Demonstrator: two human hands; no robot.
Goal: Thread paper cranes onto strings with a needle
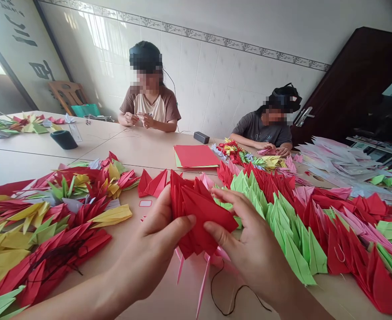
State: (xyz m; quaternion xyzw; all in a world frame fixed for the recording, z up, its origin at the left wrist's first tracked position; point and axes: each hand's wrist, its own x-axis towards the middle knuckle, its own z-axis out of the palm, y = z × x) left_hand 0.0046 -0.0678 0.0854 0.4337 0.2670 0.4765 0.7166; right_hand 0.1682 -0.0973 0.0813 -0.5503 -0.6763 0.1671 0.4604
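A bundle of folded red paper pieces is held up in front of me, over the table. My left hand grips its left side, thumb across the front and fingers behind. On the right side my right hand pinches the bundle with the thumb low on the front, its index finger raised at the upper edge. Beneath the bundle, pink paper strips stick out downward, and a dark thread curls on the table. Two red folded pieces stand just behind my left hand.
Piles of red, yellow and green folded paper lie at left. Rows of green and red pieces extend right. Behind are red sheets, a black box and a dark cylinder. Two people sit across the table.
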